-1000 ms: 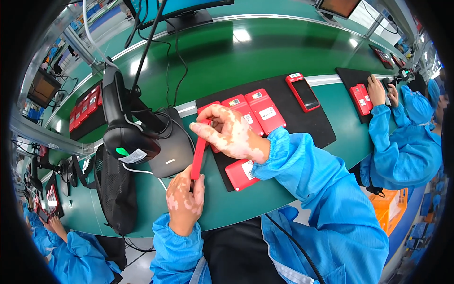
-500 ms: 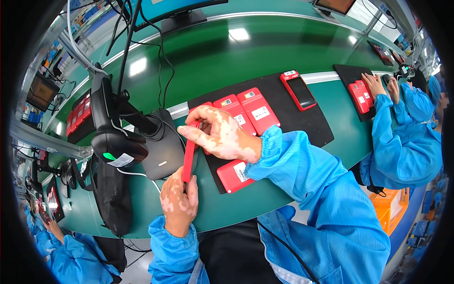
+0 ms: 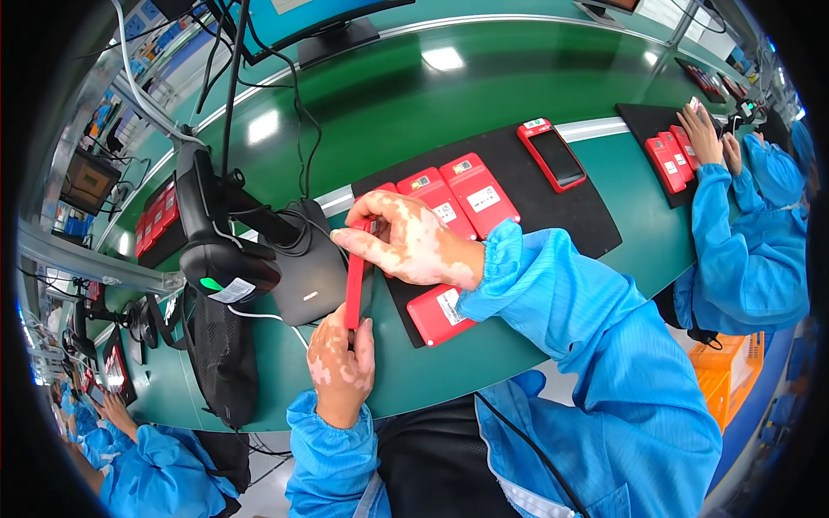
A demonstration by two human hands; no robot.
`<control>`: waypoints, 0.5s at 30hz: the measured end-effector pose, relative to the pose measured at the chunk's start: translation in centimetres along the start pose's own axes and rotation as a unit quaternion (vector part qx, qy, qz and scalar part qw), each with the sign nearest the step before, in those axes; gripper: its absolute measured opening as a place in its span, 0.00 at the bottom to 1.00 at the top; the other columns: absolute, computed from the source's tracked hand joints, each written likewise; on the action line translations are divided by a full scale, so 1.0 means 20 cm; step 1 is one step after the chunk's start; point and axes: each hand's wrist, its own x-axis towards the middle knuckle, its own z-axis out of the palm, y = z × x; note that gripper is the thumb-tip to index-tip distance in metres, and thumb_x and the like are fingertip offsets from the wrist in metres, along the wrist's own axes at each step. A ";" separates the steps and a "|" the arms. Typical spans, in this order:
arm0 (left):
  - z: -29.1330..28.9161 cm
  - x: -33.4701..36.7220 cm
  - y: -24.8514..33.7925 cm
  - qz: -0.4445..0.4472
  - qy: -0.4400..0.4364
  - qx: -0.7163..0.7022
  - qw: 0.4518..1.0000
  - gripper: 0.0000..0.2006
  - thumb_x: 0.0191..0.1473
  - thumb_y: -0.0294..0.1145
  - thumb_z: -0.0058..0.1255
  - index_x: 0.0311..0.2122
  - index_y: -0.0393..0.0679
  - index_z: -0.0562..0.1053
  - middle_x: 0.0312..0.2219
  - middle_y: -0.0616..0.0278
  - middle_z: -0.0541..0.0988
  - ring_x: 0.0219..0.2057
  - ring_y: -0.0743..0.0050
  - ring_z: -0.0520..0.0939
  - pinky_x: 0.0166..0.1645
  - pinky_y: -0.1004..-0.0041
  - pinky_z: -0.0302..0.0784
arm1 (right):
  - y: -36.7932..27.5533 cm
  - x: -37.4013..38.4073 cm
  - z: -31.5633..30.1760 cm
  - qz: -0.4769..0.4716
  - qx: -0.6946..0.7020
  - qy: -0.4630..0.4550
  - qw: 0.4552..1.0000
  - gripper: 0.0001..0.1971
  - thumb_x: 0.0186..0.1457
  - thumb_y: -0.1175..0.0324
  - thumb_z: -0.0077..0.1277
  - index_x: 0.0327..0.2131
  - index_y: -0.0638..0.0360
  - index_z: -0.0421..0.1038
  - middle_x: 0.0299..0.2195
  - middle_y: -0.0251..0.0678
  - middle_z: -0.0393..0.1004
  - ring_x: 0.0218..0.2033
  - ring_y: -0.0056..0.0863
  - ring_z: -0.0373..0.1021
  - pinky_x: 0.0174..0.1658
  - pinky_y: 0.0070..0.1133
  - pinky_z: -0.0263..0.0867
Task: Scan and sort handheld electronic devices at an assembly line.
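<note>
A slim red handheld device (image 3: 355, 292) stands on edge between my hands, its narrow side toward me. My left hand (image 3: 341, 361) grips its lower end between thumb and fingers. The upper end is pinched by my right hand (image 3: 413, 240), thumb along the side and fingers curled over the top. Under and beyond my right hand, several red devices, one of them labelled (image 3: 481, 197), lie back up on a black mat (image 3: 596, 220). Another red device (image 3: 432, 318) lies near the mat's front edge, partly hidden by my right sleeve. One device (image 3: 553, 155) rests screen up at the back right.
Left of my hands, a black barcode scanner (image 3: 226, 263) hangs on a stand with a grey base (image 3: 311, 281). Cables run up behind it. A black bag (image 3: 220, 358) lies on the green bench. Co-workers sit at both sides; an orange crate (image 3: 730, 380) stands lower right.
The view has shifted slightly, so the bench appears a little further right. My hands keep their hold on the red device, nearly unmoved. The right co-worker's hand has lifted a little.
</note>
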 end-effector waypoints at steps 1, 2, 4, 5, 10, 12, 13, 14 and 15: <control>0.00 0.00 0.00 0.001 0.002 -0.004 1.000 0.18 0.55 0.20 0.62 0.51 0.33 0.76 0.27 0.52 0.79 0.24 0.55 0.78 0.35 0.60 0.75 | 0.00 0.00 0.00 0.010 0.011 -0.008 1.000 0.21 0.63 0.52 0.63 0.41 0.65 0.76 0.39 0.44 0.75 0.35 0.30 0.77 0.40 0.27 0.74; 0.00 0.00 0.00 0.002 0.002 -0.006 1.000 0.18 0.55 0.20 0.62 0.51 0.33 0.76 0.27 0.52 0.79 0.24 0.55 0.78 0.35 0.60 0.75 | 0.00 0.00 0.00 0.021 0.021 -0.015 0.999 0.21 0.63 0.52 0.63 0.41 0.65 0.76 0.39 0.43 0.75 0.35 0.29 0.77 0.40 0.27 0.74; -0.01 0.01 0.01 -0.010 -0.010 -0.005 1.000 0.18 0.54 0.20 0.62 0.51 0.33 0.76 0.27 0.52 0.79 0.25 0.55 0.78 0.35 0.60 0.75 | 0.01 0.00 0.00 0.024 0.020 -0.019 0.999 0.21 0.63 0.52 0.62 0.42 0.65 0.76 0.40 0.43 0.75 0.35 0.29 0.77 0.40 0.27 0.74; -0.01 0.01 0.01 -0.012 -0.008 -0.008 1.000 0.18 0.54 0.20 0.62 0.51 0.33 0.76 0.27 0.52 0.79 0.25 0.55 0.78 0.35 0.60 0.75 | 0.00 0.01 0.00 0.025 0.022 -0.026 0.999 0.21 0.63 0.52 0.62 0.42 0.65 0.76 0.40 0.43 0.75 0.35 0.29 0.77 0.40 0.27 0.74; -0.02 0.00 0.01 -0.013 -0.010 0.010 1.000 0.18 0.54 0.21 0.63 0.50 0.34 0.76 0.28 0.51 0.80 0.27 0.52 0.80 0.37 0.59 0.76 | 0.02 0.00 0.02 0.007 0.021 -0.007 1.000 0.23 0.63 0.49 0.61 0.41 0.64 0.76 0.39 0.45 0.76 0.38 0.35 0.76 0.43 0.30 0.73; 0.00 0.00 -0.01 0.000 0.002 0.012 1.000 0.18 0.54 0.21 0.63 0.50 0.35 0.76 0.29 0.51 0.80 0.27 0.52 0.80 0.37 0.58 0.76 | 0.02 0.00 0.02 0.006 0.027 0.001 1.000 0.25 0.62 0.45 0.60 0.39 0.63 0.77 0.39 0.47 0.78 0.41 0.42 0.75 0.47 0.33 0.73; 0.00 0.00 -0.02 0.015 0.010 0.016 1.000 0.18 0.54 0.22 0.63 0.50 0.35 0.76 0.29 0.51 0.80 0.28 0.51 0.81 0.38 0.58 0.76 | 0.02 0.00 0.01 0.019 0.033 -0.007 0.999 0.25 0.62 0.45 0.60 0.39 0.63 0.77 0.39 0.47 0.77 0.41 0.42 0.75 0.47 0.34 0.73; 0.00 0.00 -0.02 0.015 0.011 0.016 1.000 0.18 0.54 0.22 0.63 0.50 0.35 0.76 0.29 0.51 0.80 0.28 0.51 0.81 0.38 0.58 0.76 | 0.02 0.00 0.01 0.032 0.040 -0.014 0.999 0.26 0.62 0.44 0.60 0.39 0.63 0.77 0.39 0.47 0.77 0.41 0.42 0.75 0.46 0.34 0.73; 0.00 0.00 -0.02 0.013 0.009 0.017 1.000 0.18 0.54 0.22 0.63 0.50 0.35 0.76 0.29 0.51 0.81 0.28 0.51 0.81 0.38 0.58 0.77 | 0.02 0.00 0.02 0.031 0.040 -0.014 0.999 0.26 0.62 0.44 0.60 0.39 0.63 0.77 0.39 0.47 0.77 0.41 0.42 0.75 0.46 0.34 0.73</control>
